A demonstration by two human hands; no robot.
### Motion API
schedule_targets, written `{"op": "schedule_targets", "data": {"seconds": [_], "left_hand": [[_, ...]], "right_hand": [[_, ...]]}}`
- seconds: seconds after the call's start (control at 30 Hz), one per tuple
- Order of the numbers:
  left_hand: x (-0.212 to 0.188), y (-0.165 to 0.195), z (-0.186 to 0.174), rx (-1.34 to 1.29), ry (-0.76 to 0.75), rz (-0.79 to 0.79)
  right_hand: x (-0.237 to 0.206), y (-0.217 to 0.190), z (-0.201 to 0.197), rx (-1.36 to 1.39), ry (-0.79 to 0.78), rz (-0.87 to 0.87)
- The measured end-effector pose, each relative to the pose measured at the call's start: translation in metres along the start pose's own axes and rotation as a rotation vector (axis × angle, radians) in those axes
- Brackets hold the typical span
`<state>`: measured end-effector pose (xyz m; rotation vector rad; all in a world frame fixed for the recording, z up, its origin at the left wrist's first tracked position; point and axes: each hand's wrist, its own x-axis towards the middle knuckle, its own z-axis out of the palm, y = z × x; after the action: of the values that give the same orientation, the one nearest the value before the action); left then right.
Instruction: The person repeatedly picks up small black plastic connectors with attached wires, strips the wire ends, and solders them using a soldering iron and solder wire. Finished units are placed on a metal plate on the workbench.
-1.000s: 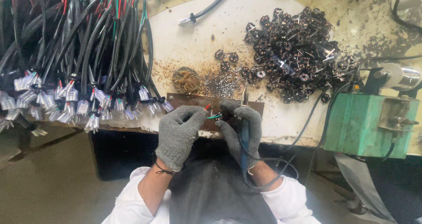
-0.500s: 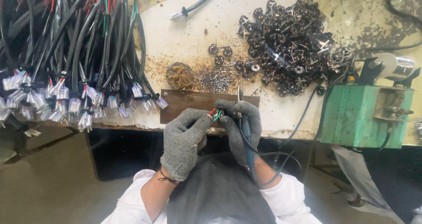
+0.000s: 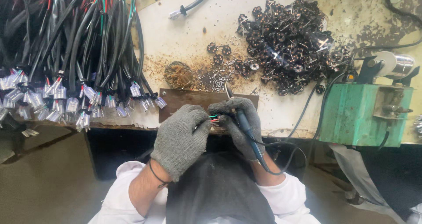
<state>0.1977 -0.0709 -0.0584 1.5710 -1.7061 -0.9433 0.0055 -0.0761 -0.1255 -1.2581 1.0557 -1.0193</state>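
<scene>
Close over the bench's near edge, a gloved left hand (image 3: 181,138) pinches small coloured wires (image 3: 214,117) steady against a brown plate (image 3: 189,100) while the right hand (image 3: 237,121) grips a soldering iron (image 3: 241,118) pen-style, tip angled far toward the dark parts heap (image 3: 290,41).

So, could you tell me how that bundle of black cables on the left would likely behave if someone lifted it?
The cable bundle would probably flop and sag, since the strands curve loosely. It looks heavy for one hand, being so thick. The white connectors at the ends hang free, so they might snag or tangle.
</scene>
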Motion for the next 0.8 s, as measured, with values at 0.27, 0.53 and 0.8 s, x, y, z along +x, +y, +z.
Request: {"op": "schedule_targets", "data": {"seconds": [0.27,0.53,0.8], "left_hand": [[-0.002,-0.022,0.012,-0.237,-0.100,-0.255],[0.007,-0.035,0.039,-0.167,0.064,-0.138],[0.017,-0.045,0.054,0.072,-0.080,-0.087]], "right_hand": [[0.010,-0.005,-0.014,0.082,-0.175,0.086],[0.006,-0.011,-0.001,-0.386,0.081,-0.266],[0.009,-0.011,-0.004,-0.731,0.073,-0.295]]}}
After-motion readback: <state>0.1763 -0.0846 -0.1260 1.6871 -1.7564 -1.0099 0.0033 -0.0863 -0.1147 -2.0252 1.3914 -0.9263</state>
